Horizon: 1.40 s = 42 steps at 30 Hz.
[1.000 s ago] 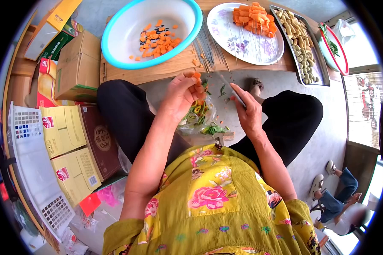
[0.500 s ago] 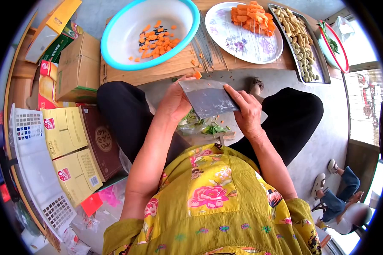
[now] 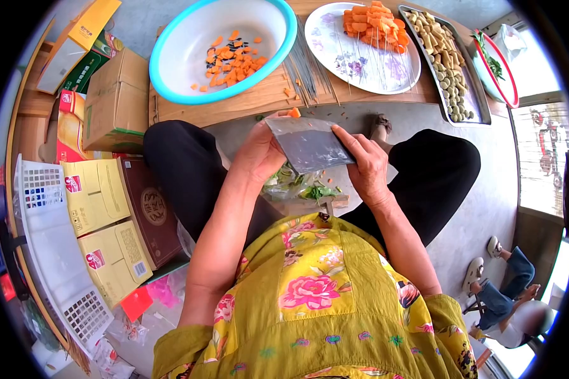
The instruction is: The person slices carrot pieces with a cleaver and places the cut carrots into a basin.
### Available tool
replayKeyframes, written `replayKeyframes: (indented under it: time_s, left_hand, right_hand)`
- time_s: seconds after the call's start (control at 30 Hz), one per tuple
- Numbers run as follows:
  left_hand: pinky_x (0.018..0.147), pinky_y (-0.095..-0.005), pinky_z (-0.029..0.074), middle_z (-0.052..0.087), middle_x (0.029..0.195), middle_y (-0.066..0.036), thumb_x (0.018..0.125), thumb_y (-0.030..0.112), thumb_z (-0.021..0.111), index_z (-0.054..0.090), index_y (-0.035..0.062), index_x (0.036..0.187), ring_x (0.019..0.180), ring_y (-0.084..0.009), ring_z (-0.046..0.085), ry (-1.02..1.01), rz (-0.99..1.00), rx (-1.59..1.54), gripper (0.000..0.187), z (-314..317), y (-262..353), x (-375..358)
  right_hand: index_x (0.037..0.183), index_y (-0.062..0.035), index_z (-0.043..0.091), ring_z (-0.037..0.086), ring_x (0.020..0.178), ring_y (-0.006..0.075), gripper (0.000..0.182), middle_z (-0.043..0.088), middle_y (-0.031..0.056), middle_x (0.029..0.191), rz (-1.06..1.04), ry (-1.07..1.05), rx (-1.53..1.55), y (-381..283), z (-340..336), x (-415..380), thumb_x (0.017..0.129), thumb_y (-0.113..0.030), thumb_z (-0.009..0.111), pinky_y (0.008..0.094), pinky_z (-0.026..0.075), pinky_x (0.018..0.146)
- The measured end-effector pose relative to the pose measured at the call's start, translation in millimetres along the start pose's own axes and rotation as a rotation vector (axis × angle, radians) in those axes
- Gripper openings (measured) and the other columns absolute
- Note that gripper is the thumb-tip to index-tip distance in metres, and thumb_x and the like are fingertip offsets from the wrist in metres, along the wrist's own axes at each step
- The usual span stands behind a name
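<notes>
My right hand (image 3: 368, 165) grips a broad grey cleaver (image 3: 311, 149) at its right end, the thumb along the blade and the handle hidden in the palm. White smears mark the blade. My left hand (image 3: 261, 151) is closed at the blade's left end, its fingers partly behind the metal. An orange piece of carrot (image 3: 294, 112) pokes out above the blade's upper left corner, by my left fingertips. Beyond it, a white basin (image 3: 177, 54) with a blue rim holds carrot bits. Thin metal skewers (image 3: 302, 72) lie beside that basin.
On the wooden table (image 3: 189, 114) are a patterned plate (image 3: 325, 47) of skewered carrot slices, a metal tray (image 3: 480, 95) of skewered food and a red-rimmed bowl (image 3: 512, 95). Greens (image 3: 319, 191) lie below my hands. Cartons (image 3: 117, 95) stand left; a seated person (image 3: 515, 297) is at lower right.
Both hands and the cleaver stay nearly in place. The carrot piece by my left fingertips has shifted slightly, and less of it shows above the blade.
</notes>
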<state>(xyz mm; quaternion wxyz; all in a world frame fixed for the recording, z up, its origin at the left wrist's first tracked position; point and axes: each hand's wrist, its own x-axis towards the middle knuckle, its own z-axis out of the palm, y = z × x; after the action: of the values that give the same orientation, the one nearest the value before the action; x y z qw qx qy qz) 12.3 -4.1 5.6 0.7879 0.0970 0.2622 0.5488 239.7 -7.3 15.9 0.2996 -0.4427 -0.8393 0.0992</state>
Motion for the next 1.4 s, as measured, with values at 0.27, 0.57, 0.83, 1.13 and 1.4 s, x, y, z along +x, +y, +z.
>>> replayKeyframes:
  time_s: [0.27,0.57,0.83,1.13,1.4]
  left_hand:
    - [0.065,-0.0260,0.052,0.067,0.090,-0.006,0.089,0.019,0.063,0.061,0.0017,0.103,0.078,-0.0123,0.064,-0.103,0.033,0.169,0.022,16,10,-7]
    - [0.070,-0.0294,0.054,0.063,0.084,-0.005,0.091,0.016,0.060,0.060,0.0017,0.105,0.074,-0.0136,0.062,-0.189,-0.005,0.327,0.020,2,13,-7]
    - [0.075,-0.0307,0.055,0.066,0.094,-0.011,0.093,0.016,0.058,0.060,-0.0005,0.111,0.080,-0.0165,0.064,-0.009,0.029,0.232,0.024,3,8,-7]
    - [0.075,-0.0294,0.056,0.065,0.092,-0.010,0.092,0.011,0.058,0.061,0.0027,0.103,0.081,-0.0172,0.064,0.022,0.051,0.141,0.014,-3,4,-2]
    - [0.065,-0.0301,0.055,0.063,0.085,-0.006,0.087,0.003,0.055,0.060,0.0038,0.100,0.073,-0.0157,0.063,0.006,0.282,0.313,0.014,21,95,6]
  right_hand:
    - [0.126,-0.0165,0.057,0.058,0.071,0.0302,0.064,0.057,0.0098,0.082,0.110,-0.073,0.095,9,1,-9,0.067,0.007,0.060,0.0387,0.049,0.068]
    - [0.124,-0.0127,0.057,0.063,0.078,0.0310,0.051,0.063,0.0109,0.087,0.295,-0.121,0.277,17,9,-20,0.076,0.004,0.057,0.0369,0.050,0.070]
    - [0.100,-0.0036,0.063,0.049,0.060,0.0087,0.015,0.058,0.0022,0.066,0.631,-0.163,0.598,26,20,-25,0.088,-0.006,0.055,0.0271,0.042,0.056]
    - [0.089,-0.0028,0.065,0.041,0.055,0.0046,0.011,0.047,-0.0033,0.060,0.715,-0.104,0.759,23,21,-23,0.088,-0.009,0.055,0.0238,0.035,0.051]
    - [0.085,-0.0020,0.064,0.042,0.054,0.0035,0.012,0.051,-0.0039,0.062,0.731,-0.064,0.821,15,18,-16,0.088,-0.010,0.055,0.0224,0.033,0.049]
